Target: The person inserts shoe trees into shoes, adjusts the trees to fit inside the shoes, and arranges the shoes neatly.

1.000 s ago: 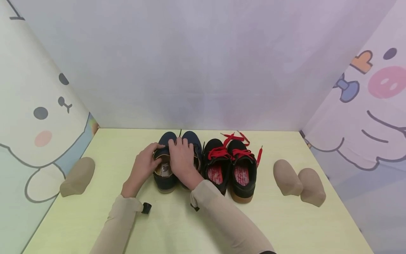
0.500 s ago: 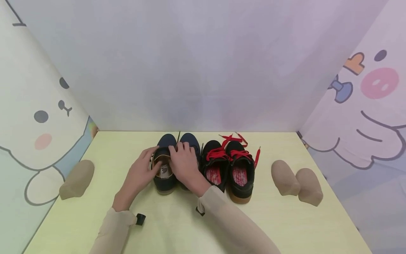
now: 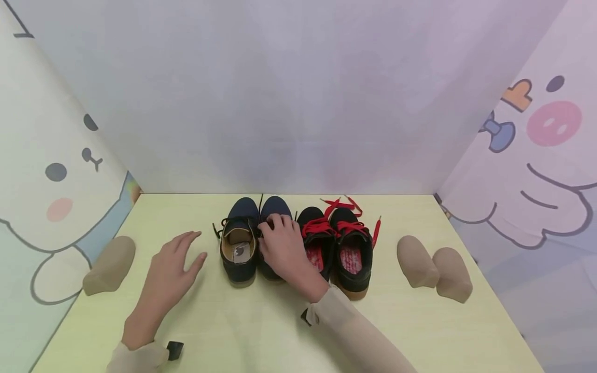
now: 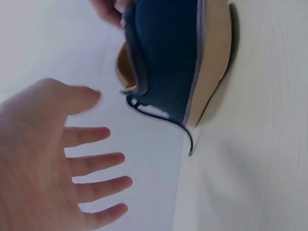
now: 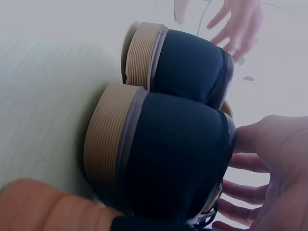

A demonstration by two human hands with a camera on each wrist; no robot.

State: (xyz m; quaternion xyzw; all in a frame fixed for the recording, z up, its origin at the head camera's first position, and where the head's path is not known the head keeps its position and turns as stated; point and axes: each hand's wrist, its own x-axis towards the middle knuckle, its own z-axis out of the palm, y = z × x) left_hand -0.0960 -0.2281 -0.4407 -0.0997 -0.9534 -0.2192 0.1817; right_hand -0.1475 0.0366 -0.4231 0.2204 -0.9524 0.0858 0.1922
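Observation:
Two navy lace-up shoes stand side by side on the table, toes toward the back wall. The left navy shoe shows its tan lining and pale insole, with a dark lace hanging off its outer side. My right hand lies over the opening of the right navy shoe and hides much of it. In the right wrist view its thumb and loosely spread fingers are right at that shoe's collar. My left hand is in the air left of the pair, fingers spread, holding nothing.
Right of the navy pair stand black shoes with red laces and red insoles. Two beige shoe-shaped inserts lie farther right; another beige insert lies at the left edge of the table. Cartoon-printed cloth walls surround it.
My left hand has come away from the left navy shoe, back and to the left. My right hand has moved slightly right, off the left shoe's collar and over the right navy shoe.

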